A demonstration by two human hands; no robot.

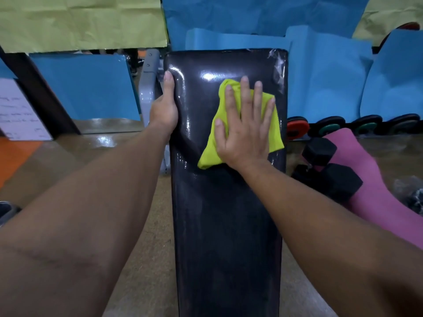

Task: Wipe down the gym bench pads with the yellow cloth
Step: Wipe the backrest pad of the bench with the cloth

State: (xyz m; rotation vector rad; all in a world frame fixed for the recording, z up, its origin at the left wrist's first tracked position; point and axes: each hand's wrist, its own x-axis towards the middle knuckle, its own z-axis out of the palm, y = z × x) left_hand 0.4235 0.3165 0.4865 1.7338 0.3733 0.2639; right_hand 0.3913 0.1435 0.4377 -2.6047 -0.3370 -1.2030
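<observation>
A long black bench pad (226,225) runs away from me down the middle of the view, glossy at its far end. The yellow cloth (273,124) lies flat on the far right part of the pad. My right hand (245,129) presses down on the cloth with its fingers spread. My left hand (165,106) grips the pad's far left edge, thumb on top and fingers hidden around the side.
A grey metal frame post (148,88) stands just left of the pad. Black hex dumbbells (329,172) and a pink mat (375,179) lie on the floor to the right. Weight plates (297,126) line the back right. Blue and yellow-green sheets cover the background.
</observation>
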